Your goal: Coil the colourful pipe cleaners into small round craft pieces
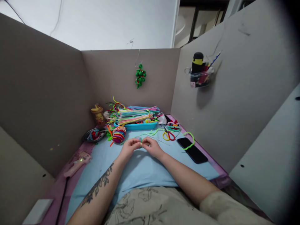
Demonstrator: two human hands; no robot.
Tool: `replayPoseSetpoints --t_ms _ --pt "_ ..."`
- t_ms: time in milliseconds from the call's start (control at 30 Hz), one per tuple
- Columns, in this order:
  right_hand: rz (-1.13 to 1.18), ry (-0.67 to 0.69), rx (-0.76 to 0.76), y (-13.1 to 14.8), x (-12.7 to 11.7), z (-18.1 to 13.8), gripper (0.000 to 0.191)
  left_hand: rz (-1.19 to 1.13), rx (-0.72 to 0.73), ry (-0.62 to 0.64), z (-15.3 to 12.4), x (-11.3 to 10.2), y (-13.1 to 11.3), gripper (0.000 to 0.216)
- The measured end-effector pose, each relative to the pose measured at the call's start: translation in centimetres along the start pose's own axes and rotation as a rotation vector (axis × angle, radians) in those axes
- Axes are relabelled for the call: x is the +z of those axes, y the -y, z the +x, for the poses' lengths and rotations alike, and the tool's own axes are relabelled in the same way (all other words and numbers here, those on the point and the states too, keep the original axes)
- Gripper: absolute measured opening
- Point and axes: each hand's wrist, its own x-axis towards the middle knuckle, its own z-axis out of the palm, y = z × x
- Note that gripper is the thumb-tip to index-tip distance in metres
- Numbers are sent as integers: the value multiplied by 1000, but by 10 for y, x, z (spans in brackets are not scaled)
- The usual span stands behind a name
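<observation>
Over the middle of the blue cloth, my left hand (131,147) and my right hand (152,147) meet, fingertips almost touching. Both pinch a small, pale green pipe cleaner piece (138,138) that looks coiled; the fingers hide part of it. Just left of my left hand lies a striped, many-coloured ball-like piece (119,135). Scissors with red and yellow handles (168,135) rest to the right of my right hand. A bright green pipe cleaner (192,140) curves over a black phone (193,151) farther right.
A blue tray (138,126) heaped with pipe cleaners (136,115) stands at the back. To the left are a dark bowl (95,135), a yellow-brown cup (97,113) and a pink glue gun (78,164) with its cord. Grey panels (131,84) enclose the table on three sides.
</observation>
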Motion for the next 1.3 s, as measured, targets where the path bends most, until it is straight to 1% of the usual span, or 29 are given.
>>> replayPoseSetpoints --t_ms 167,333,533,633,733,800,900,967,1133,1300 --pt "17 13 53 0 0 1 25 -5 18 -33 1 1 1 30" --pt "86 47 115 -1 0 2 26 17 32 -58 0 1 0 30" --pt "191 118 236 -5 0 3 27 105 94 0 -3 2 0 27" --pt "243 128 254 -9 1 4 29 140 124 2 -3 2 0 28" --pt "243 113 202 -10 3 3 29 156 123 0 -2 1 0 28" --pt "220 82 144 -9 3 2 29 186 127 -26 -2 0 1 28" --pt "100 32 56 -5 1 0 23 260 149 -74 -1 -2 2 28" --pt "-8 19 8 -3 0 0 17 275 148 -75 0 -3 2 29" --pt "-183 -29 -74 2 -2 -2 9 179 93 -40 1 -3 3 31" --pt "-254 -61 -108 5 -3 -3 8 74 86 -40 0 0 1 33"
